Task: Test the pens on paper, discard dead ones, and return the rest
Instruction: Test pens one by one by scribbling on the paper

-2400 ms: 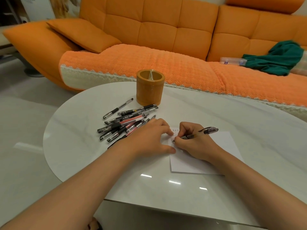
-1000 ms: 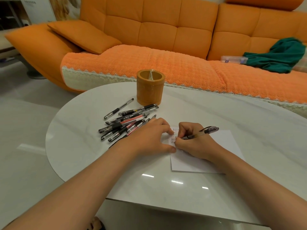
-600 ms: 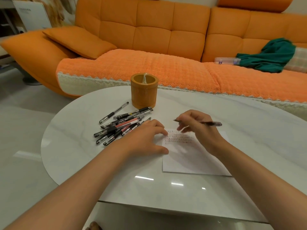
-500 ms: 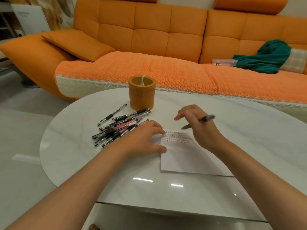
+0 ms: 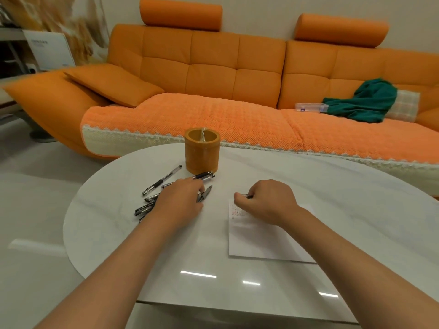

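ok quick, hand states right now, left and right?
Left hand: palm down on the pen pile; whether it grips one cannot be told.
Right hand: closed, holding a pen at the paper's top edge.

Your counter (image 5: 118,222) is glossy white with faint grey veins. The paper (image 5: 261,241) is white with small reddish scribbles, the cup (image 5: 202,155) amber, the pens (image 5: 162,180) black and clear. The sofa (image 5: 213,67) is orange, with a green cloth (image 5: 365,100) at upper right.

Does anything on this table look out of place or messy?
Nothing looks spilled or damaged. The loose pens lie heaped askew on the table beside the orange holder, partly under the left hand, which fits sorting. The right hand holds one pen over the paper.
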`<state>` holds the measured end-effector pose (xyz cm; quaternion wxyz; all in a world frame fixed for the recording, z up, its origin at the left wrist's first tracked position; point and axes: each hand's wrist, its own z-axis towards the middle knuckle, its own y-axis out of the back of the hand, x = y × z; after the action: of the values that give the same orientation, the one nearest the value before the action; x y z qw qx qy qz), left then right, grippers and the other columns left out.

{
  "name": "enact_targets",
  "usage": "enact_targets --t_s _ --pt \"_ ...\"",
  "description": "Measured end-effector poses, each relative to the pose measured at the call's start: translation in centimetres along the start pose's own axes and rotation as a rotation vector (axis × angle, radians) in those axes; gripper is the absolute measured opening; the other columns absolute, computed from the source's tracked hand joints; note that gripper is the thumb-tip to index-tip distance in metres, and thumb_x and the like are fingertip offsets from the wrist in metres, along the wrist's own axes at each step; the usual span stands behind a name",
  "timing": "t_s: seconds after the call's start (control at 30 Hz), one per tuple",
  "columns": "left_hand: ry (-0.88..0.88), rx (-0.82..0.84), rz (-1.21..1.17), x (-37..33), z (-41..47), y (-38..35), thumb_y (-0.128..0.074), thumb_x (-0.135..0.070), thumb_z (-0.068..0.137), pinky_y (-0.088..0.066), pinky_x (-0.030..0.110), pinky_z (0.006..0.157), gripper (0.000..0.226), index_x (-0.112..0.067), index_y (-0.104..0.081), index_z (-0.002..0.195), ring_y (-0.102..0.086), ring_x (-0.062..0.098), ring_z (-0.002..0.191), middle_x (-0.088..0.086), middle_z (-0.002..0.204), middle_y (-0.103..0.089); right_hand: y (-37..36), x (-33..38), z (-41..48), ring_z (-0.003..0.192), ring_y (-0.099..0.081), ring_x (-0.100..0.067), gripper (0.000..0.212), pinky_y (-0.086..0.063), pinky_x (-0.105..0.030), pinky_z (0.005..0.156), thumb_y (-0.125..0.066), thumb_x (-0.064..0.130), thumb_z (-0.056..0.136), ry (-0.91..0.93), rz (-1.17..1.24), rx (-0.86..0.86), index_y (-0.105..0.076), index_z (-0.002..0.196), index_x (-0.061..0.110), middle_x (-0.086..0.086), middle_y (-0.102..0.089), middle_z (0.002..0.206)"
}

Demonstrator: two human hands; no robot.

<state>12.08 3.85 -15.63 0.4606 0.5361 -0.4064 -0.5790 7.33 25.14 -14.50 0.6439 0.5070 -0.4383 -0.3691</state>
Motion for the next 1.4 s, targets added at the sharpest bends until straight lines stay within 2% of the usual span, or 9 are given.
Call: enact_targets --t_s 0.13,0.23,0.33,0.67,0.8,0.93,1.07,1.27,1.4 --pt "0.038 0.005 0.067 0.2 0.1 0.1 -0.063 -0.033 0.090 -0.047 0.031 0.076 0.021 -0.026 -0.066 0.109 -0.060 0.019 0.098 -0.004 0.107 -0.063 -0.5 0.5 2.0 0.057 -0.050 -0.018 0.064 -0.038 -0.032 0.054 -0.033 0.078 0.088 0.004 -0.083 0.061 -0.050 0.067 0.019 0.002 -0.052 0.059" --pt "0.032 0.025 0.133 0.2 0.2 0.1 -0.061 -0.032 0.091 -0.045 0.029 0.072 0.021 -0.025 -0.068 0.109 -0.062 0.022 0.098 -0.002 0.108 -0.065 -1.0 0.4 3.6 0.070 -0.057 -0.022 0.045 -0.043 -0.037 0.061 -0.031 0.059 0.100 0.028 -0.065 0.052 -0.050 0.095 0.018 -0.003 -0.062 0.079" --pt "0.019 0.036 0.150 0.2 0.4 -0.1 -0.060 -0.029 0.092 -0.045 0.029 0.069 0.021 -0.022 -0.070 0.110 -0.063 0.022 0.096 -0.001 0.106 -0.065 -1.5 -0.2 5.3 0.084 -0.055 -0.025 0.025 -0.045 -0.039 0.070 -0.031 0.031 0.103 0.051 -0.036 0.008 -0.051 0.104 0.016 -0.006 -0.059 0.099" --pt "-0.033 -0.017 0.186 -0.4 0.6 -1.0 -0.057 -0.020 0.096 -0.053 0.033 0.075 0.020 -0.025 -0.068 0.113 -0.063 0.020 0.099 -0.002 0.110 -0.065 -4.1 -2.9 9.3 0.122 -0.037 -0.030 0.035 -0.039 -0.042 0.098 -0.034 0.014 0.104 0.032 0.014 0.091 -0.050 0.134 0.019 -0.011 -0.043 0.127" --pt "-0.037 -0.023 0.129 -0.4 0.5 -1.4 -0.056 -0.021 0.095 -0.051 0.034 0.077 0.023 -0.026 -0.064 0.115 -0.061 0.020 0.103 -0.003 0.111 -0.064 -4.8 -3.8 9.7 0.123 -0.042 -0.032 0.037 -0.041 -0.044 0.101 -0.038 0.012 0.103 0.034 0.054 0.034 -0.058 0.134 0.019 -0.012 -0.050 0.125" --pt "-0.018 0.000 0.123 -0.5 0.4 -1.3 -0.054 -0.011 0.092 -0.053 0.034 0.076 0.029 -0.024 -0.064 0.116 -0.061 0.022 0.103 -0.001 0.112 -0.065 -4.7 -3.2 9.0 0.130 -0.038 -0.033 0.053 -0.037 -0.047 0.109 -0.042 0.007 0.098 0.065 0.052 0.020 -0.042 0.148 0.024 -0.009 -0.042 0.140" --pt "-0.017 -0.010 0.106 -0.9 0.5 -0.8 -0.054 -0.011 0.091 -0.055 0.035 0.077 0.025 -0.021 -0.071 0.107 -0.064 0.024 0.097 0.001 0.102 -0.069 -3.3 0.5 6.4 0.132 -0.037 -0.020 0.059 -0.034 -0.038 0.112 -0.050 0.001 0.090 0.316 0.135 -0.023 -0.047 0.144 0.027 0.000 -0.044 0.141" --pt "-0.044 -0.154 -0.097 -0.7 0.0 0.5 -0.053 -0.024 0.097 -0.053 0.038 0.080 0.023 -0.030 -0.070 0.111 -0.062 0.022 0.098 -0.002 0.105 -0.066 -2.9 3.4 3.2 0.096 -0.055 -0.017 0.044 -0.049 -0.041 0.085 -0.043 0.007 0.084 0.482 0.231 0.102 -0.058 0.120 0.028 0.002 -0.064 0.105" --pt "-0.056 -0.176 -0.260 -0.4 -0.4 0.6 -0.063 -0.034 0.095 -0.056 0.037 0.082 0.019 -0.031 -0.065 0.114 -0.060 0.011 0.094 -0.012 0.105 -0.066 -2.5 2.6 2.8 0.094 -0.053 -0.011 0.035 -0.039 -0.029 0.082 -0.043 0.018 0.097 0.482 0.119 -0.007 -0.059 0.126 0.028 0.005 -0.066 0.112"
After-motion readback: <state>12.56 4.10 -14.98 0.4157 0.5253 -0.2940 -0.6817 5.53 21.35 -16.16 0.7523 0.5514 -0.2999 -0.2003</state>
